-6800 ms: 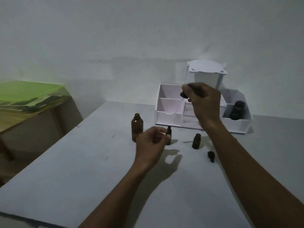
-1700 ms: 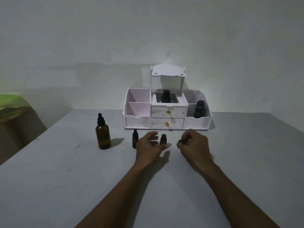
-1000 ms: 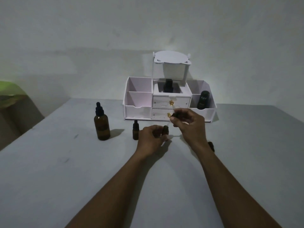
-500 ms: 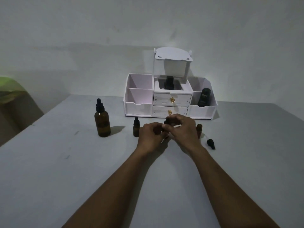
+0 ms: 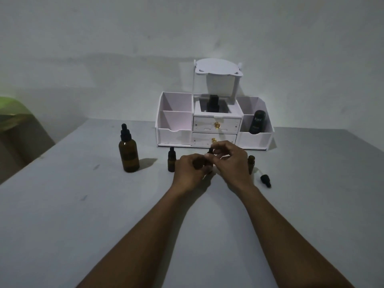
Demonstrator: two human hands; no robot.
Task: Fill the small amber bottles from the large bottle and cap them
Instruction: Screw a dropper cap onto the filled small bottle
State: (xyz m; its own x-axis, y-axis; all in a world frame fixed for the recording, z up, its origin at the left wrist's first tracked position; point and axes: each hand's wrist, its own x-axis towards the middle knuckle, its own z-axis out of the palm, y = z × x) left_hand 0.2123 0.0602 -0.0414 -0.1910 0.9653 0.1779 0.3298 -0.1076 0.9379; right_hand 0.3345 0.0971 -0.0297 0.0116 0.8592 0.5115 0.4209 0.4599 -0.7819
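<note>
The small amber bottle (image 5: 208, 163) now being worked stands on the bench (image 5: 83, 204) just in front of the white organiser (image 5: 174, 134). The left hand (image 5: 192, 173) has its grip wrapped around the bottle's body, and the right hand (image 5: 230, 161) pinches the black dropper cap (image 5: 210, 150) at its neck, apparently twisting it on. To the left a second small bottle (image 5: 171, 162) stands upright with its cap on, so that one looks finished. To the right, partly hidden behind the right hand, a third small bottle (image 5: 251, 164) stands open, and its loose dropper cap (image 5: 265, 180) lies on the bench beside it; whether it has been filled cannot be told. The large bottle (image 5: 128, 152) stands capped, well to the left. By my judgement, roughly two of three are done, with one capping left.
</note>
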